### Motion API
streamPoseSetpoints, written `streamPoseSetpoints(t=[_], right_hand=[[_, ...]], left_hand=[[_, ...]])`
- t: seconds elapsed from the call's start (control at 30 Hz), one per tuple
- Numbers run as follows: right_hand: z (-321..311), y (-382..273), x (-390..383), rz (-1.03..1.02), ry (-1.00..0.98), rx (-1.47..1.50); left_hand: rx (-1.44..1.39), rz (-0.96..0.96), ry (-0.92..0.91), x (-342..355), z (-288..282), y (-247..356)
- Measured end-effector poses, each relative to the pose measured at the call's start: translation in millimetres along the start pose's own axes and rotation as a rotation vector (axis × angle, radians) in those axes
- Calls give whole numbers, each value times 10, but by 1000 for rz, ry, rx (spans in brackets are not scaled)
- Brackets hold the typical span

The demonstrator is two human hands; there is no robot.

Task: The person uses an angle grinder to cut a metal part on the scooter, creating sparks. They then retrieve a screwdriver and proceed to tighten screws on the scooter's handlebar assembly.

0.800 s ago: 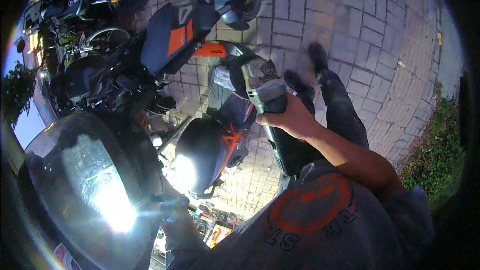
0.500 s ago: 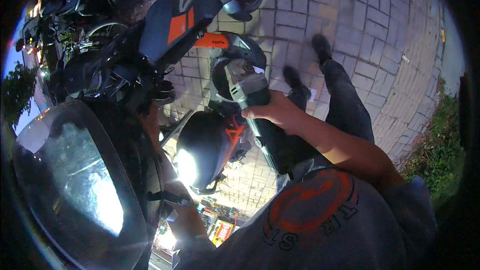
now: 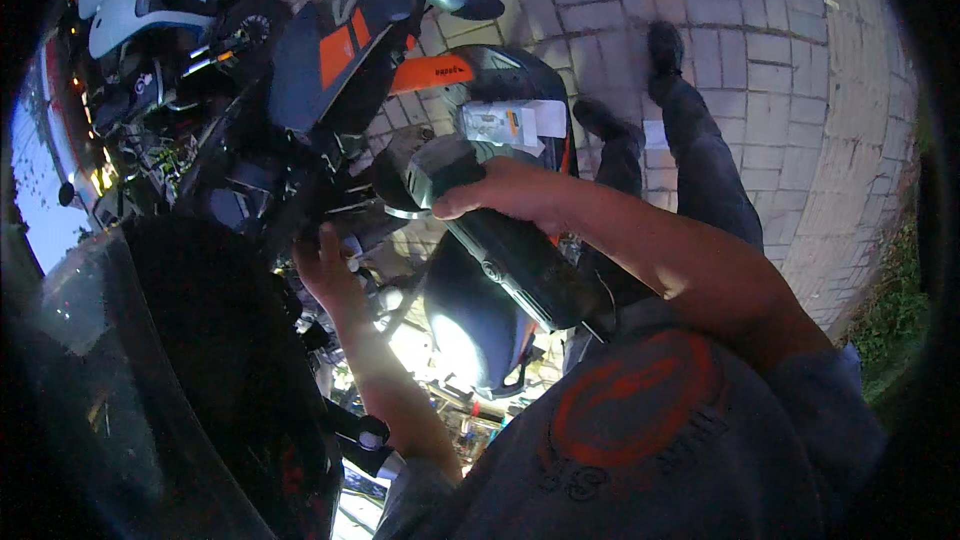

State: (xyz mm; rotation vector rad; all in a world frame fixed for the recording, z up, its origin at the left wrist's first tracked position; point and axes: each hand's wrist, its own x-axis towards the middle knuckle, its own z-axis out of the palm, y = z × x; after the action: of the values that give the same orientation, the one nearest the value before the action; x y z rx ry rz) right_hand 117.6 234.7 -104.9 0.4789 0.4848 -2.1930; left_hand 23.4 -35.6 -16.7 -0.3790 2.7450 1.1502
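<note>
My right hand (image 3: 505, 192) grips an angle grinder (image 3: 515, 265) around its grey head, with the dark body slanting down toward my waist. The round guard end of the grinder (image 3: 400, 165) points left, toward a black motorcycle (image 3: 240, 180). My left hand (image 3: 328, 270) is beside the motorcycle's lower parts, fingers partly stretched out and apart, nothing visible in them. Shadow hides some of its fingertips. A dark windscreen or front fairing (image 3: 120, 360) fills the lower left beside my left forearm.
An orange and black motorcycle seat section (image 3: 345, 50) is ahead. A white package (image 3: 500, 123) lies on a dark surface beyond the grinder. A bright lamp (image 3: 455, 345) shines below it. Other motorcycles (image 3: 150, 10) stand at far left. A person's dark-trousered legs (image 3: 700, 155) are on the paving (image 3: 780, 60).
The grinder and my right hand have shifted left, the grinder's head now nearer the motorcycle. My left hand has come into clearer view from behind the dark fairing. The head view has shifted.
</note>
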Motion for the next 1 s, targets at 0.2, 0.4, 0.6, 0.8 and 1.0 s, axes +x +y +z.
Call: streamPoseSetpoints(t=[0.2, 0.4, 0.6, 0.8, 1.0], right_hand=[[23, -52, 114, 26, -6, -18], [-11, -85, 139, 121, -60, 150], [29, -239, 175, 231, -104, 198], [117, -231, 446, 218, -146, 264], [179, -375, 494, 292, -131, 265]], left_hand=[[-332, -488, -37, 77, -37, 86], [-169, -385, -135, 189, -193, -72], [487, -15, -331, 285, -519, 146], [1189, 330, -292, 167, -324, 325], [-152, -226, -62, 148, -221, 140]])
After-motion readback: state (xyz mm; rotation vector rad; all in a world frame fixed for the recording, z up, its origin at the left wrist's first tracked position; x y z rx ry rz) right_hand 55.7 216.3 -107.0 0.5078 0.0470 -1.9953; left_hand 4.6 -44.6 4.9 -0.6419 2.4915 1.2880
